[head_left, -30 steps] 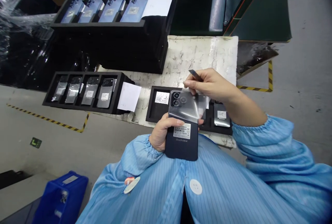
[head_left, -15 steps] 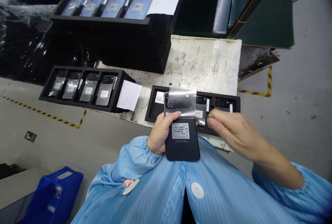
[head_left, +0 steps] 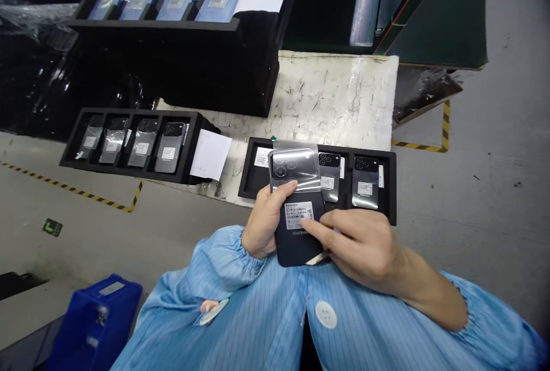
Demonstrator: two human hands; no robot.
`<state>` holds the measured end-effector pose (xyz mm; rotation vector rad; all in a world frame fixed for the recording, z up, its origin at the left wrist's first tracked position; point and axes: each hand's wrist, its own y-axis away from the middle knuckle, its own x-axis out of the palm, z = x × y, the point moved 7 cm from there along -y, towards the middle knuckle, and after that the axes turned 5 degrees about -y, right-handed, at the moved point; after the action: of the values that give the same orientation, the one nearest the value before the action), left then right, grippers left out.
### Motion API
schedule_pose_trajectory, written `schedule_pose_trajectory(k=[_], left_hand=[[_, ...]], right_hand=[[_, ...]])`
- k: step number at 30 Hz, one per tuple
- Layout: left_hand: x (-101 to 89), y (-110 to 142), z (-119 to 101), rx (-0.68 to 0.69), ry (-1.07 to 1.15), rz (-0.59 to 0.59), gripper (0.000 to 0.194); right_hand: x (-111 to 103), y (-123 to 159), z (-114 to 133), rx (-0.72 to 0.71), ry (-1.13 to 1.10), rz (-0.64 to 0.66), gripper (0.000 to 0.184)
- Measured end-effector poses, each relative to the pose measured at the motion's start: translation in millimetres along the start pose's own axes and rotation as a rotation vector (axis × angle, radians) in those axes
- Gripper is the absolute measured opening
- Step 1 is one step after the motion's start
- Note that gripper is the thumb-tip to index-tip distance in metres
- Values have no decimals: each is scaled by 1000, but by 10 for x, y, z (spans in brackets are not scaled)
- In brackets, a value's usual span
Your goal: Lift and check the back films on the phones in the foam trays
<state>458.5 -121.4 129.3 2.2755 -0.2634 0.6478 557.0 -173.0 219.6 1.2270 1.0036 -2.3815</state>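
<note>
A dark smartphone (head_left: 296, 245) lies back-up in my left hand (head_left: 264, 219), thumb across its back and fingers wrapped around its left edge. Clear film (head_left: 298, 179) covers the camera end and sticks out past the top edge. My right hand (head_left: 365, 242) reaches over the phone from the right. Its index finger is stretched out and touches the white printed label (head_left: 297, 214). A pale, shiny sliver (head_left: 317, 258) shows at the phone's lower right corner; what it is I cannot tell. The right thumb is mostly hidden.
Behind the phone sits a black foam tray (head_left: 391, 187) with more phones. Another phone tray (head_left: 71, 150) stands left, beside a white paper (head_left: 210, 155). Tall stacked trays (head_left: 172, 61) hold blue phones at the back. A blue bin (head_left: 92, 319) stands lower left.
My right hand has come left and down from above the tray onto the phone's label. The pale sliver has appeared at the phone's corner. My left hand keeps its hold.
</note>
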Motion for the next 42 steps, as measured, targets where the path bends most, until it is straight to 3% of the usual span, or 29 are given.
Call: schedule_pose_trajectory(k=[2, 6, 23, 42], left_hand=[[1, 4, 34, -26, 9, 11, 21], [4, 16, 76, -31, 10, 36, 21], [-13, 63, 182, -124, 14, 56, 25], [-18, 53, 212, -122, 5, 66, 23]], right_hand=[[27, 2, 74, -106, 44, 36, 19], [51, 15, 140, -174, 87, 89, 19], [81, 44, 192, -169, 52, 139, 19], [82, 42, 168, -171, 58, 134, 18]])
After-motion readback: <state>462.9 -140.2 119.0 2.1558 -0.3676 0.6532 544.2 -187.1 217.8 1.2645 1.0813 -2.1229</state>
